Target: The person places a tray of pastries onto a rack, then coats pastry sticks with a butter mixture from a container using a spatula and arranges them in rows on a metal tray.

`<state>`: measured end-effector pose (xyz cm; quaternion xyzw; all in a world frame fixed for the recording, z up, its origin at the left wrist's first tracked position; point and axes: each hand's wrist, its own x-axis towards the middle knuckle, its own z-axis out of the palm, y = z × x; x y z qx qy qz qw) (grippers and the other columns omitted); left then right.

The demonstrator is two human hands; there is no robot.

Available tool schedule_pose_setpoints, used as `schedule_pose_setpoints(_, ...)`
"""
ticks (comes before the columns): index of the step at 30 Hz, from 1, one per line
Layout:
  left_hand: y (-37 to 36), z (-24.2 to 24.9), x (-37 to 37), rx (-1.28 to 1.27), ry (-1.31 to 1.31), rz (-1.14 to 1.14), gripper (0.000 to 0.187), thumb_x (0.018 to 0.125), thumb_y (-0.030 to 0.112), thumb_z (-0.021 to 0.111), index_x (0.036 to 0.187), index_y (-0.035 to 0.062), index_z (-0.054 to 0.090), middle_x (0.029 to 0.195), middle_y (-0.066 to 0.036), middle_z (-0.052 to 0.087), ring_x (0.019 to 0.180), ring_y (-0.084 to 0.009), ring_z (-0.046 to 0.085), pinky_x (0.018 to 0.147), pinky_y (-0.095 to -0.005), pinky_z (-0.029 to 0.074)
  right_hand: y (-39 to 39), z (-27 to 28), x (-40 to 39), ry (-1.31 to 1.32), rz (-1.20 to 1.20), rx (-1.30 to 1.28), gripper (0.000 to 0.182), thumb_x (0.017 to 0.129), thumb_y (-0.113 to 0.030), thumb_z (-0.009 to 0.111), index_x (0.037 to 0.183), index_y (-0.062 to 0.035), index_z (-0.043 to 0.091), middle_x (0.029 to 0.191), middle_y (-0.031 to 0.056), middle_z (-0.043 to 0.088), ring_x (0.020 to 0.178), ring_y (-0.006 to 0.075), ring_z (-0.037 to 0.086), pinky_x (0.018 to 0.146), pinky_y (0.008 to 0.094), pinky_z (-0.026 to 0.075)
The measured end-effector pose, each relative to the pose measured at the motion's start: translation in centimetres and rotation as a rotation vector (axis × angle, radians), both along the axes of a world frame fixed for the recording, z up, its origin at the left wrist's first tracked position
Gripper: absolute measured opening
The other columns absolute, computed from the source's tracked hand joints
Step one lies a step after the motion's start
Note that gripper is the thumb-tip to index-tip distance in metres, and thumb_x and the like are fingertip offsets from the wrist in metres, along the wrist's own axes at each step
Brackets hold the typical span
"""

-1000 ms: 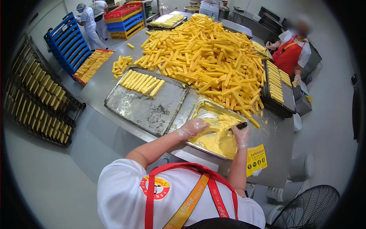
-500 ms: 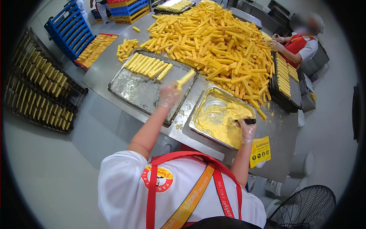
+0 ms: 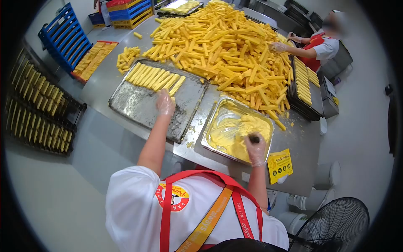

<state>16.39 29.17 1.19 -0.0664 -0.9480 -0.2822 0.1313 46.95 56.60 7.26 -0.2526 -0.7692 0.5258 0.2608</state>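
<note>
While right hand (image 3: 257, 150) clamps handle (image 3: 254, 138), stick (image 3: 178, 85) lies at left hand (image 3: 166, 103), finger gap unclear.

The left hand (image 3: 166, 103) touches the coated sticks' row (image 3: 153, 78) on the dark baking tray (image 3: 142, 103).

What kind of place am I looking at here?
Probably a commercial bakery kitchen: a steel table heaped with yellow sticks, stacked crates, and a gloved co-worker in a red apron.

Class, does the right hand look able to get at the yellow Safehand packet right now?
Probably yes: only the pan's rim seems to lie between the right hand and the packet, though that hand's grip on a dark handle may hinder it.
</note>
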Motion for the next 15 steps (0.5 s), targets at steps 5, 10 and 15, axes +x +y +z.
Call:
schedule_pose_setpoints(5,7.3,4.7,2.8,0.085,0.328,-0.372,0.05,0.075,0.022,0.071,0.119,0.0053,0.053,0.114,-0.021,0.059,0.101,-0.0382,0.06,0.087,-0.047,0.049,4.6,-0.7,-0.4,-0.163,0.04,-0.158,0.014,0.076,-0.01,0.075,0.082,-0.0011,0.066,0.073,0.0039,0.064,0.065,0.0118,0.059,0.061,0.0283,0.049)
schedule_pose_setpoints(10,18.1,4.9,0.2,-0.017,0.065,-0.601,0.033,0.076,0.016,0.068,0.106,0.006,0.059,0.1,-0.019,0.067,0.094,-0.037,0.064,0.081,-0.0448,0.052,6.4,-1.0,-0.9,-0.075,-0.206,0.358,0.014,0.077,-0.012,0.075,0.085,-0.0028,0.067,0.075,0.0031,0.064,0.068,0.0118,0.058,0.061,0.0299,0.049)
schedule_pose_setpoints(15,22.9,1.0,-3.8,-0.269,-0.206,-0.538,0.029,0.076,0.022,0.065,0.101,0.0078,0.067,0.097,-0.019,0.068,0.096,-0.0351,0.065,0.083,-0.0454,0.051,4.9,-0.6,-0.5,-0.138,0.193,-0.08,0.016,0.077,-0.012,0.074,0.085,-0.0028,0.065,0.072,0.0022,0.061,0.065,0.0114,0.056,0.062,0.0293,0.049)
